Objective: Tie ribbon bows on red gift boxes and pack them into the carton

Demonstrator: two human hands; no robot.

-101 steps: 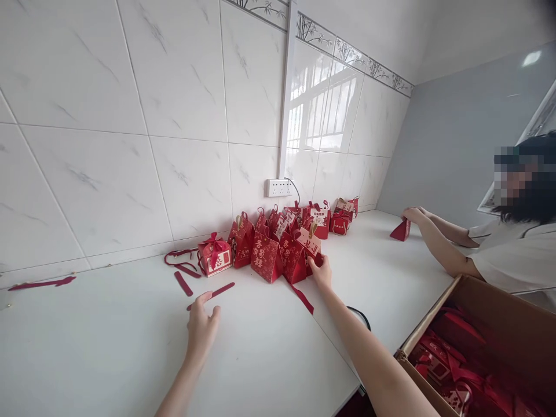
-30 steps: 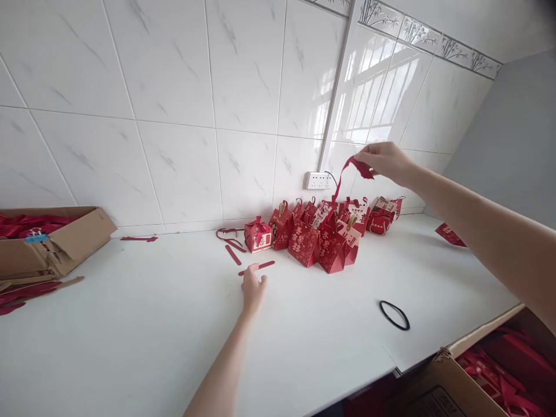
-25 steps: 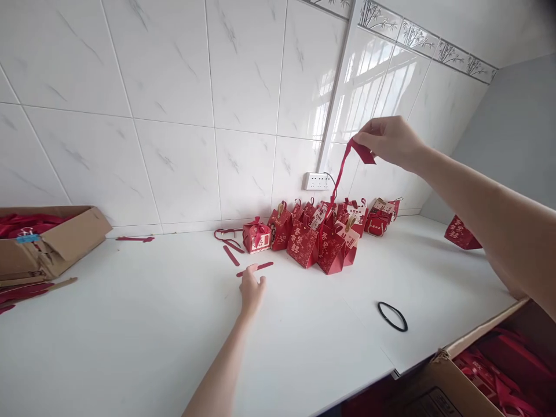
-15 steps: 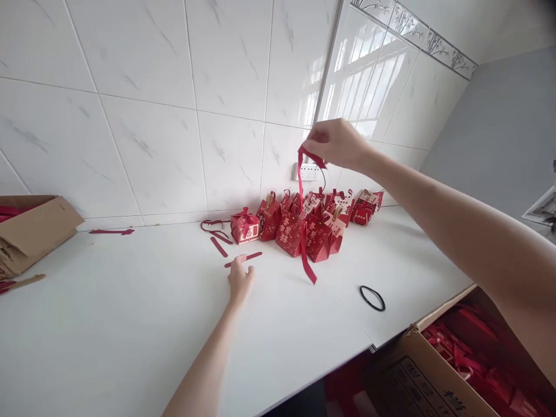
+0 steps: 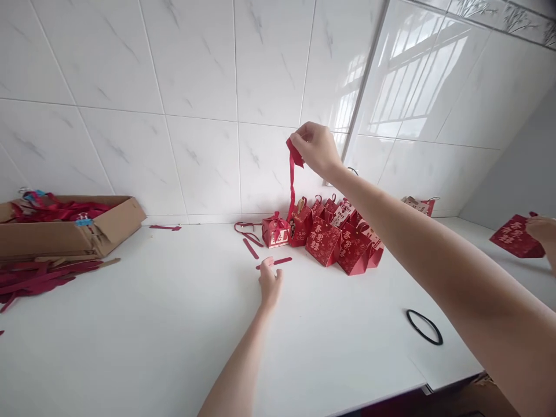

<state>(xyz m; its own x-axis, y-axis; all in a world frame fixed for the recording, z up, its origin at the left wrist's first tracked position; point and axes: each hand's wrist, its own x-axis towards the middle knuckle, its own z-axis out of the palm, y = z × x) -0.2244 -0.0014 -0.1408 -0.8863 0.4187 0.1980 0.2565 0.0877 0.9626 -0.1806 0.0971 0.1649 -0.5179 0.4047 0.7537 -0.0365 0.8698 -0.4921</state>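
High in front of the tiled wall, my right hand (image 5: pixel 317 147) pinches a red ribbon (image 5: pixel 292 185). The ribbon hangs down toward a small red gift box with a bow (image 5: pixel 275 230); whether its lower end touches the box I cannot tell. My left hand (image 5: pixel 270 282) is low over the white table, fingers bent and thumb apart. Its fingertips overlap a flat red strip (image 5: pixel 283 262) lying on the tabletop. Another red strip (image 5: pixel 251 248) lies just behind. Several red gift boxes (image 5: pixel 324 240) with handles stand grouped to the right.
A cardboard box (image 5: pixel 52 237) of red ribbons with blue clips stands at left, with loose red strips (image 5: pixel 39 278) before it. A black ring (image 5: pixel 424 327) lies at right. Another person's hand (image 5: pixel 542 230) holds a red box (image 5: pixel 516 237) at the right edge.
The view has turned left, bringing the ribbon box further in. My right hand has moved left with the ribbon, toward the bowed box. Another person's hand with a red box has appeared at right.
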